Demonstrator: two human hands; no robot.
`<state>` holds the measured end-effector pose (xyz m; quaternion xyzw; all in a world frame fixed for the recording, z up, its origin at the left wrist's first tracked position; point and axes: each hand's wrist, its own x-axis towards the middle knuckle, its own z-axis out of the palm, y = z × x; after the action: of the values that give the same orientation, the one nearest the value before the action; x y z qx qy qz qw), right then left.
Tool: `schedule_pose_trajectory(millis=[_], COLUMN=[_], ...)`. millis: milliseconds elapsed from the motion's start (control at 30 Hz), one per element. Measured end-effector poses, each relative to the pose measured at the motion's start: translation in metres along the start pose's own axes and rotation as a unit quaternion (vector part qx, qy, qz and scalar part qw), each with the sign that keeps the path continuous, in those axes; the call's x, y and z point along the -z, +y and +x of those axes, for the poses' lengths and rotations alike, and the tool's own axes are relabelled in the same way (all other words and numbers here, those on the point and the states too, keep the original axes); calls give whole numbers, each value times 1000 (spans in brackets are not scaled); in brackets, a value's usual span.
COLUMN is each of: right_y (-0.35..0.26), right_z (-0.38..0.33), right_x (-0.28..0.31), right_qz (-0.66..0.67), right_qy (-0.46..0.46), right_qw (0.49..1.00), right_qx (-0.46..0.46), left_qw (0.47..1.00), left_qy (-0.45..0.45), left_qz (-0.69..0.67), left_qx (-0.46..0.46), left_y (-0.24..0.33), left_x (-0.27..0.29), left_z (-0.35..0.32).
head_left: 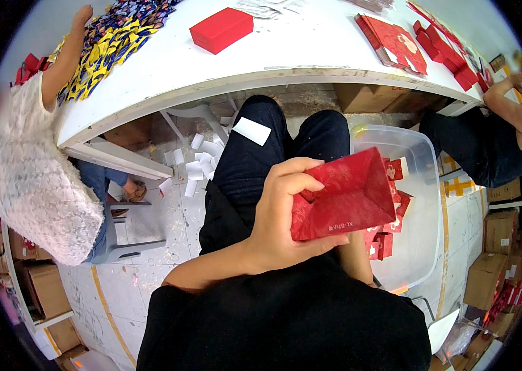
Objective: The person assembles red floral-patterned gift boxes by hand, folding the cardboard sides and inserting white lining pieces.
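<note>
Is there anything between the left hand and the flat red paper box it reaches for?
Nothing visible: the left hand already holds the flat red paper box directly, fingers curled over its left edge. The right hand is hidden behind the box.

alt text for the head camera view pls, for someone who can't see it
Seen from above, the person's left hand grips a flat red box piece over their lap; the right hand is hidden behind it. A clear plastic bin holding more red pieces sits at their right, with a white table ahead and two other people seated at its sides.
</note>
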<state>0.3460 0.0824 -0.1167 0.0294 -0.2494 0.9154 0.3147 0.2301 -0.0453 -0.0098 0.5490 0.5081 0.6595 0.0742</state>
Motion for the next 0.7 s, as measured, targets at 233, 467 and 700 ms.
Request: schedule_pose_trajectory(millis=[233, 467, 700], right_y=[-3, -2, -22], right_z=[1, -1, 25], right_x=[0, -4, -13], right_qz=[-8, -14, -49], right_qy=[1, 6, 29], right_qw=[1000, 1000, 998], right_qx=[3, 8, 3], left_qw=[997, 997, 947], left_qy=[-36, -46, -221], left_qz=[67, 53, 216], left_qx=[-5, 35, 83], left_y=[5, 1, -2], left_x=[6, 9, 31], left_z=[4, 4, 18])
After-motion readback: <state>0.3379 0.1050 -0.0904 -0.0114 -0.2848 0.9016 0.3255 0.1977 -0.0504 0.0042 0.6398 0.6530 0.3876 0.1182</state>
